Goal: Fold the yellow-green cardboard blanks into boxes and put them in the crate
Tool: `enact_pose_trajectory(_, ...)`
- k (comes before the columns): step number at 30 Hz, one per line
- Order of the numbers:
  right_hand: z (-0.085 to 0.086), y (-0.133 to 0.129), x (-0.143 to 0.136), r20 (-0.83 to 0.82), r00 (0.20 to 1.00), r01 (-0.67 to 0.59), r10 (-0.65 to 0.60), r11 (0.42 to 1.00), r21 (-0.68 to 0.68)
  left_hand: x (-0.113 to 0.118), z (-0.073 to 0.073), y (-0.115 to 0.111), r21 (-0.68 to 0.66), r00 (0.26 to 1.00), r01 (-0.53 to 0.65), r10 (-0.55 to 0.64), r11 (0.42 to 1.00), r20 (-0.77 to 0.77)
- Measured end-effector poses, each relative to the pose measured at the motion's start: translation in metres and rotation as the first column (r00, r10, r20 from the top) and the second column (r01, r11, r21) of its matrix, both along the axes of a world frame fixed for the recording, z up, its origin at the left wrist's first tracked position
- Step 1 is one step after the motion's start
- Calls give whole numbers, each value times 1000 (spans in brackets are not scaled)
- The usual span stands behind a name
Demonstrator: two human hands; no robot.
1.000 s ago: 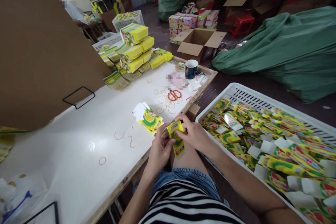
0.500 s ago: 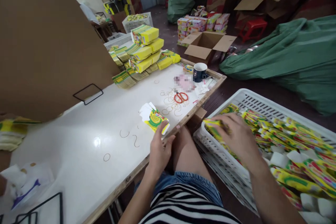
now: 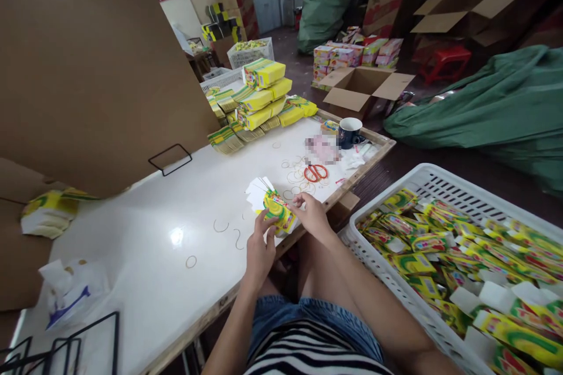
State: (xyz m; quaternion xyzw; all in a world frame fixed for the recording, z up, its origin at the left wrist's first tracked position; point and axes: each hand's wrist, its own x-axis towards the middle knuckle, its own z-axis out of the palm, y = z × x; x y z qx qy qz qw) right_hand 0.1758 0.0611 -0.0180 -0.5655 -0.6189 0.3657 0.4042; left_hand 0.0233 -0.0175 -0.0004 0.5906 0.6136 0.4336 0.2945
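Observation:
A small fan of flat yellow-and-green cartons [image 3: 279,212] with white end flaps lies over the white table [image 3: 158,269] near its front edge. My left hand [image 3: 263,240] grips the cartons at their lower left, fingers curled over the printed face. At their right edge, my right hand [image 3: 311,215] pinches the side of a carton between thumb and fingertips. A white perforated basket [image 3: 358,246] to my right holds many cartons [image 3: 413,263] of the same print, folded up, some with white flaps sticking out.
Loose rubber bands [image 3: 190,262] and red-handled scissors [image 3: 315,173] lie on the table, with a dark mug [image 3: 349,136] behind. Stacked carton bundles [image 3: 259,99] stand at the far end. An open cardboard box [image 3: 360,91] and green sacking [image 3: 488,105] are beyond.
My right hand has come from the basket, where it held a carton, to the flat cartons. My left hand remains at the cartons. The view has shifted slightly.

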Motion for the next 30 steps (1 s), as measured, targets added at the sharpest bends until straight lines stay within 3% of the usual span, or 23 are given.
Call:
enact_pose_trajectory(6, -9, -4, 5, -176, 984, 3, -22, 994, -106, -2, -3, 4, 4, 999, 22, -22, 1000, 28)
enact_pose_trajectory(11, -10, -17, 11, -327, 944, -13, -47, 984, -179, 0, 2, 4, 100, 980, -49, 28, 994, 196)
enact_pose_trajectory(14, -4, -27, 13, -534, 832, -4, -153, 960, -281, 1, 6, 6, 171, 940, -176, 113, 969, 323)
enact_pose_trajectory(16, 3, -33, 11, -653, 718, -29, -241, 927, -374, 2, 9, 8, 104, 896, -183, 123, 978, 426)
enact_pose_trajectory(19, 12, -41, 5, -737, 609, -113, -293, 888, -446, 4, 13, 11, -68, 795, -21, 58, 997, 604)
enact_pose_trajectory(22, 16, -49, 1, -786, 565, -186, -252, 889, -419, 8, 20, 11, -89, 659, 170, -47, 981, 751)
enact_pose_trajectory(26, 18, -63, 3, -797, 580, -224, -172, 906, -359, 15, 28, 9, -34, 536, 325, -154, 945, 830)
enact_pose_trajectory(30, 23, -74, 12, -750, 655, -188, -92, 942, -279, 24, 27, 7, -47, 532, 301, -127, 952, 837)
